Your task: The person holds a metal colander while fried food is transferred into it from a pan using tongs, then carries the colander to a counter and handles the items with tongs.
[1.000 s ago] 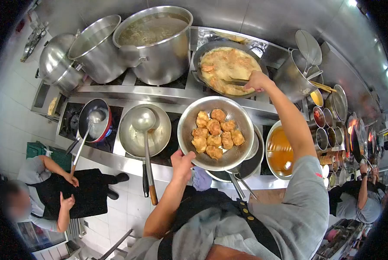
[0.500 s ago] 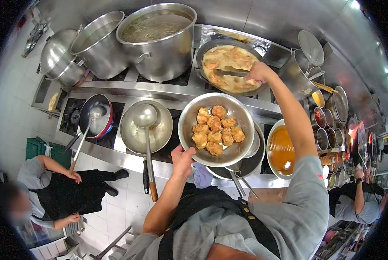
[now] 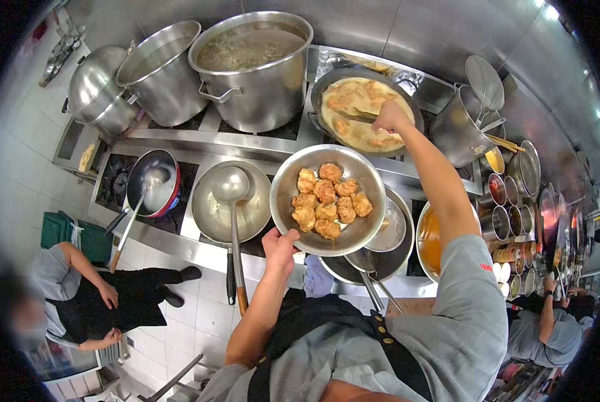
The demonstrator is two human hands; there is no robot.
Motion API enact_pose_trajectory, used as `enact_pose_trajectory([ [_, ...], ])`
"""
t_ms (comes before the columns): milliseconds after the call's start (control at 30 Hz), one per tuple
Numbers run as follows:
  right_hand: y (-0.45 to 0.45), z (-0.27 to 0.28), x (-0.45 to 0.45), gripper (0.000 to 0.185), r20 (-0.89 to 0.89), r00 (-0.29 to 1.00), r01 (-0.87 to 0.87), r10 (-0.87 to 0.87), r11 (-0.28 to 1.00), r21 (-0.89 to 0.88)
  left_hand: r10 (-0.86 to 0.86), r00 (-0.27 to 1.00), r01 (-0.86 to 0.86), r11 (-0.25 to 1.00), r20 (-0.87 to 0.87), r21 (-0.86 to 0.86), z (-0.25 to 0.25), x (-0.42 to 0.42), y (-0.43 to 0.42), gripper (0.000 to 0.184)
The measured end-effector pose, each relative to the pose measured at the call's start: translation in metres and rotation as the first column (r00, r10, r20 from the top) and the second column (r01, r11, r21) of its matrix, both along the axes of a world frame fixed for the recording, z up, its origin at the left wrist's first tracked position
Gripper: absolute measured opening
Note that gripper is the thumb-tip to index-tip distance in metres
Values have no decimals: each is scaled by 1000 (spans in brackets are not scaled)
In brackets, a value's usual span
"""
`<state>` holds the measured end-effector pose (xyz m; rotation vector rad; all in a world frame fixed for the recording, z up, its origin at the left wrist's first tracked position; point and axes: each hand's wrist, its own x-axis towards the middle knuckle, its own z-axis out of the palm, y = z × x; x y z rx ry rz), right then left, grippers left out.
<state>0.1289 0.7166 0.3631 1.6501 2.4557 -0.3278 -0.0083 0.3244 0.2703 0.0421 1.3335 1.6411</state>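
Note:
My left hand [image 3: 280, 249] grips the lower left rim of a steel bowl [image 3: 285, 218], which is tilted toward me. Several browned fried pieces [image 3: 326, 192] lie in its middle. My right hand [image 3: 391, 118] is over the right part of a dark wok [image 3: 318, 122] at the back burner, closed on a metal utensil [image 3: 363, 116] that dips into the bubbling oil. Pale, foamy pieces [image 3: 353, 94] float there. Beneath the bowl's right side are a strainer [image 3: 390, 231] and a dark pan [image 3: 402, 256].
Large steel pots [image 3: 259, 100] stand at the back left. A pan with a ladle [image 3: 231, 184] and a red pan [image 3: 172, 194] sit in front. An orange-liquid bowl [image 3: 430, 244] is at right. One person [image 3: 105, 301] stands left, another [image 3: 548, 335] far right.
The bowl of fried pieces has shifted slightly left, showing more of the strainer. The utensil has moved through the oil with my right hand. The left person's hand has left the ladle handle.

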Motion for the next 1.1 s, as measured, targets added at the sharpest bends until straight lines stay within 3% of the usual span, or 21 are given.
enact_pose_trajectory([
  [133, -4, 3, 11, 25, -14, 999, 33, -33, 999, 25, 34, 999, -34, 999, -7, -1, 6, -4, 1, 23],
  [333, -11, 0, 22, 41, -43, 995, 94, -92, 994, 48, -6, 1000, 6, 1000, -4, 5, 12, -8, 6, 28],
  [433, -25, 2, 34, 42, -5, 998, 62, -62, 975, 215, -5, 1000, 5, 1000, -10, 9, 7, -9, 9, 28],
  [633, -41, 16, 64, 43, 80, 992, 80, -94, 983, 163, 0, 1000, 0, 1000, -8, 15, 5, -7, 17, 28],
  [733, -55, 23, 87, 45, -9, 999, 45, -45, 970, 239, -13, 1000, 13, 1000, 0, 12, 0, -5, 22, 25],
  [833, -54, 28, 110, 48, -267, 940, 202, -214, 977, -72, -17, 1000, 17, 1000, -22, -10, 1, 0, 27, 23],
  [867, -48, 12, 120, 47, -384, 870, 296, -310, 950, -96, -21, 1000, 21, 1000, -10, 12, 3, 2, 29, 23],
  [967, -25, -17, 143, 31, -484, 750, 275, -451, 878, -392, -48, 999, 48, 999, -14, -4, -1, 5, 35, 23],
  [1100, -37, -18, 147, 28, -586, 571, 327, -576, 813, -481, -53, 999, 53, 998, -10, 14, 1, 11, 37, 24],
])
